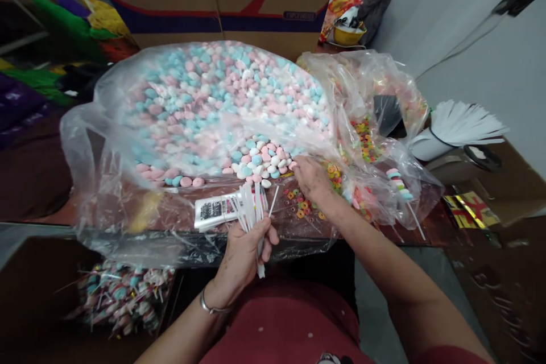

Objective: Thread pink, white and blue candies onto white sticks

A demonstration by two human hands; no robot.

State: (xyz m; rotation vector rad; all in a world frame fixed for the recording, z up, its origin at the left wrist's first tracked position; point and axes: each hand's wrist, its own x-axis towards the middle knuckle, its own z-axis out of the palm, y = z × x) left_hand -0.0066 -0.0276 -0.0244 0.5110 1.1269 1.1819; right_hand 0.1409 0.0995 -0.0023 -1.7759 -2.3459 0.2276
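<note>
My left hand [245, 247] is closed around a fan of thin white sticks [248, 207], and one stick [274, 200] leans apart from the rest. Over at the right edge of a loose candy pile [260, 160], my right hand [313, 179] has its fingers bent together at a pink candy [292, 165]. The pile is pink, white and pale blue, spilling from the mouth of a big clear bag [230, 96] of the same candies. Small colourful ring candies [301, 205] lie below my right hand. Printed white wrappers [215, 211] are stacked left of the sticks.
A candy skewer [398, 185] rests on plastic at the right, beside a container of white sticks [458, 125]. Another clear bag [362, 79] holds ring candies. An open box [166, 301] with wrapped candy sticks stands lower left. A large carton [213, 5] is behind.
</note>
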